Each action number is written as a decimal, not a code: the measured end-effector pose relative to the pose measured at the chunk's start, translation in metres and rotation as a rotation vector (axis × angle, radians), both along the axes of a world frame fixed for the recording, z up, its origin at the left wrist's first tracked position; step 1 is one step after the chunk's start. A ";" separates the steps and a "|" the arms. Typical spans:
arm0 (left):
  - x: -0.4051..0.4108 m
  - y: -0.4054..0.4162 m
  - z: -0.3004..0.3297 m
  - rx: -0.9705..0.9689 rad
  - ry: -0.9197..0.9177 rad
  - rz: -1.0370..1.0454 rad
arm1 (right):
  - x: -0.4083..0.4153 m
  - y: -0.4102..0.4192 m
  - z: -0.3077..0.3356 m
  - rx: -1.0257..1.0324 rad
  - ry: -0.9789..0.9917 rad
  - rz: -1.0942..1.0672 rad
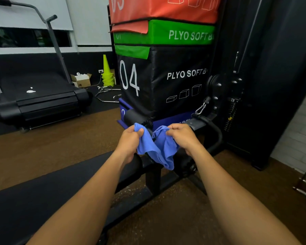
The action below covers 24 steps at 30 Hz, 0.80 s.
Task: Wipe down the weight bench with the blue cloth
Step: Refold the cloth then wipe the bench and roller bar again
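- Left hand [131, 139]: fingers curled round the left end of a crumpled blue cloth [158, 147], thumb pressed on top of the fabric
- Right hand [183, 137]: fingers curled down and pinching the right end of the same cloth, knuckles up
- Cloth bunched between both hands, its loose middle sagging to a point below them, in front of the far end of the long black padded weight bench [48, 190]
- Bench pad stretching from the lower left corner towards the hands; left wrist over its far end, black metal frame [155, 181] beneath the cloth
- Black foam roller pad [133, 117] just beyond the left hand, touching the cloth's upper edge or very near it; cannot tell which
- Curved black bar [217, 137] just beyond the right hand, silver snap hook [200, 109] above it
- Behind these, a stack of soft plyo boxes: blue box [168, 122] at the bottom, black box marked "04" [162, 80] on it, green box [180, 32] above, red-orange box [162, 9] on top
- Black cable machine column [265, 76] to the right of the stack
- Brown speckled floor [42, 147] under the bench
- Black treadmill [41, 99] well apart at far left, stack of yellow-green cones [107, 75] and open cardboard box [81, 79] by the back wall
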State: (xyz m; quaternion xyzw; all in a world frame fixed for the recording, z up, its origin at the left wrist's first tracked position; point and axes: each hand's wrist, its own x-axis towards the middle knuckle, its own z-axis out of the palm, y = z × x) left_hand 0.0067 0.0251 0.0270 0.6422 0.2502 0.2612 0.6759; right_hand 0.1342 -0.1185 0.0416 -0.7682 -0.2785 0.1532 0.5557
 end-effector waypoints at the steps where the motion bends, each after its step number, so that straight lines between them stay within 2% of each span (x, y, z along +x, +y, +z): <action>1: -0.001 -0.001 0.000 0.004 0.012 -0.001 | 0.002 -0.002 0.004 -0.032 -0.052 0.007; 6: -0.007 -0.006 0.004 0.058 0.064 -0.008 | 0.005 -0.010 0.025 -0.101 -0.173 0.065; 15: -0.029 0.007 0.005 0.025 0.100 0.105 | 0.023 -0.034 0.036 -0.020 0.090 -0.158; 20: -0.034 0.010 0.006 0.002 0.100 0.156 | 0.030 -0.052 0.037 -0.051 0.103 -0.222; 24: -0.036 0.006 0.015 -0.005 0.036 0.177 | 0.038 -0.061 0.028 0.066 0.240 -0.286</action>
